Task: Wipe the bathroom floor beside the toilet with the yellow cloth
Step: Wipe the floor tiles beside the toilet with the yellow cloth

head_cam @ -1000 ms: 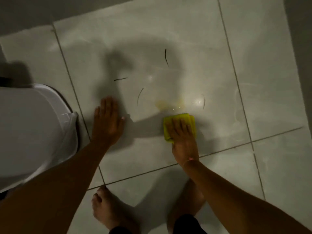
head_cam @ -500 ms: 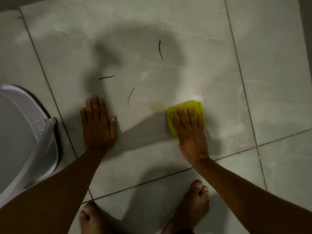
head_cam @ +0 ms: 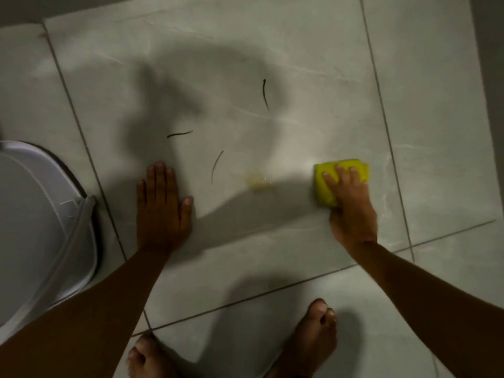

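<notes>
My right hand lies flat on the yellow cloth, fingers spread over its top and pressing it to the floor; it is a press with the palm, not a closed fist around it. The cloth sits on the big middle tile, close to that tile's right grout line and a little above its near grout line. Half a second ago the cloth was nearer the middle of the tile, right beside the yellowish smear; now it has slid to the right, and the smear lies well apart from it, bare and uncovered, between my two hands.

My left hand is planted open on the same tile, fingers together and straight, thumb out to the side, holding nothing. It has stayed near the tile's left grout line, beside the toilet, which stands at the left edge of the floor.

Three dark curved strands lie on the tile beyond my hands, in the same places as before. My bare feet stand on the near tiles, the right foot behind my right arm, the left foot only partly in view at the bottom edge.
</notes>
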Tool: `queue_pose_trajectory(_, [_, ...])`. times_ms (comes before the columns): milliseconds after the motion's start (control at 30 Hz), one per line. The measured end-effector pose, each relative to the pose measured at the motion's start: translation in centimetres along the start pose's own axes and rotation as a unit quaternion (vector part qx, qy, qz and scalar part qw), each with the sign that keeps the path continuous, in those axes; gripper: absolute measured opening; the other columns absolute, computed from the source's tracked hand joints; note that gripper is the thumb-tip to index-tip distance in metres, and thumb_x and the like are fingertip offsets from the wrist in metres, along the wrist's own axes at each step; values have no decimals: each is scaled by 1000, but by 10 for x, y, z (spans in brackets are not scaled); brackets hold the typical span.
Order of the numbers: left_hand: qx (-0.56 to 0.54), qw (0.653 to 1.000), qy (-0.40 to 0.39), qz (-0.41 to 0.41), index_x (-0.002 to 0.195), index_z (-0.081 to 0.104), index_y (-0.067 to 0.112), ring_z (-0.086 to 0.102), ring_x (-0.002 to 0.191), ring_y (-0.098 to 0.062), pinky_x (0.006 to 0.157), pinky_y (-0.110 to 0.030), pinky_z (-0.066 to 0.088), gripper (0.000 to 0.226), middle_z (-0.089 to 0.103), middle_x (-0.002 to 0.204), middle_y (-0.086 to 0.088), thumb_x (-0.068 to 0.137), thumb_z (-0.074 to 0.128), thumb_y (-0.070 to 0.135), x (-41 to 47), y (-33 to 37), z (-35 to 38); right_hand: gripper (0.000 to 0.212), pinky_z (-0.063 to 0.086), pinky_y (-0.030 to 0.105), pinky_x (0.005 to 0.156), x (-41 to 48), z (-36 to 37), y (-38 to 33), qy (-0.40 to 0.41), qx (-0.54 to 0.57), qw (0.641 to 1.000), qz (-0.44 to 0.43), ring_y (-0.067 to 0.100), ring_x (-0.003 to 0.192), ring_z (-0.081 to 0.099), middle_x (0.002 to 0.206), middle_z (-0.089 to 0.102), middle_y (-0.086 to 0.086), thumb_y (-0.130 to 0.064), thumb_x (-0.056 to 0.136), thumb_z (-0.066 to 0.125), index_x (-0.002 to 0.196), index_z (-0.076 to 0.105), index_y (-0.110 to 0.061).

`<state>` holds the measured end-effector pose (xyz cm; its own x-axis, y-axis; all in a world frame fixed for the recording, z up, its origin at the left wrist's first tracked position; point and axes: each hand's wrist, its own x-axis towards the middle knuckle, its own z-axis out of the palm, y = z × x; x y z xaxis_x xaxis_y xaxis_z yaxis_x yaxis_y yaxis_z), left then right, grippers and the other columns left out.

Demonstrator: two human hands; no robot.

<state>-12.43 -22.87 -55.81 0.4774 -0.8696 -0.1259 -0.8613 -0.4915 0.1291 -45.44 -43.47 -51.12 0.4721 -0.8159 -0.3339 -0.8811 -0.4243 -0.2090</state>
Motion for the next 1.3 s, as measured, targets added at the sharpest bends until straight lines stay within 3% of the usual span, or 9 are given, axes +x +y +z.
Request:
queue_pose_trajectory(100, [3, 1000, 5, 6, 160, 18, 3, 12, 159, -35, 130, -48, 5, 71, 17, 169, -22, 103, 30, 43, -1, -4, 4, 77, 8, 62, 119, 53, -4, -37, 68, 72, 979, 178, 44, 147, 15, 160, 25, 15, -17, 75, 50, 150, 32, -21])
queue_pose_trajectory(167, [2, 1000, 9, 9, 161, 17, 4, 11, 159, -35, 130, -46, 2, 72, 17, 169, -21, 103, 29, 44, 1, -3, 4, 77, 9, 63, 117, 47, 9, -53, 29, -13, 999, -29, 46, 147, 14, 160, 24, 15, -18, 77, 49, 150, 29, -23])
queue_pose_trajectory(267, [-8, 1000, 9, 0, 160, 20, 3, 13, 159, -35, 130, -49, 6, 71, 19, 168, -22, 102, 32, 42, 2, -4, 2, 89, 18, 62, 117, 1, 7, -12, -79, -130, 954, -258, 36, 150, 9, 163, 16, 5, -12, 72, 52, 152, 17, -31])
queue_pose_trajectory(467, [2, 1000, 12, 4, 160, 21, 3, 12, 160, -33, 131, -44, 1, 70, 18, 169, -20, 102, 27, 44, 0, -4, 5, 84, 6, 62, 119, 81, -12, -41, 26, 38, 988, 148, 42, 149, 6, 163, 14, 13, -19, 76, 54, 153, 20, -22])
queue_pose_trajectory(633, [-3, 1000, 13, 2, 159, 24, 3, 16, 159, -33, 131, -46, 4, 70, 21, 168, -20, 102, 27, 43, 2, -4, 3, 88, 7, 57, 119, 64, -14, -49, -84, -35, 980, -177, 38, 150, 4, 163, 11, 3, -13, 78, 62, 151, 17, -33])
queue_pose_trajectory(833, [5, 1000, 22, 11, 158, 27, 2, 19, 158, -33, 130, -49, 8, 70, 25, 167, -21, 100, 34, 41, -1, -5, 6, 76, 5, 60, 119, 179, -37, -94, 29, 39, 979, 197, 41, 149, 3, 165, 8, 8, -17, 90, 52, 154, 12, -26])
queue_pose_trajectory(967, [-1, 1000, 24, 9, 158, 27, 3, 20, 157, -34, 129, -52, 14, 69, 27, 166, -21, 101, 31, 42, 1, -5, 4, 81, 5, 58, 120, 148, -30, -99, -27, -6, 993, -113, 39, 150, 3, 164, 12, 7, -19, 77, 45, 153, 21, -27])
queue_pose_trajectory(1133, [-2, 1000, 27, 15, 157, 28, 3, 22, 157, -34, 130, -49, 9, 69, 28, 166, -20, 101, 30, 42, 1, -4, 5, 76, 5, 57, 121, 198, -44, -112, 16, 24, 996, 81, 42, 149, 6, 164, 14, 9, -14, 85, 52, 153, 20, -25])
queue_pose_trajectory(1300, [-2, 1000, 18, 10, 157, 29, 2, 22, 157, -35, 129, -52, 14, 69, 28, 166, -20, 100, 34, 41, 2, -3, 2, 80, 8, 54, 122, 159, -37, -118, -38, -5, 994, -101, 35, 151, 5, 164, 14, 3, -9, 82, 54, 152, 22, -31])
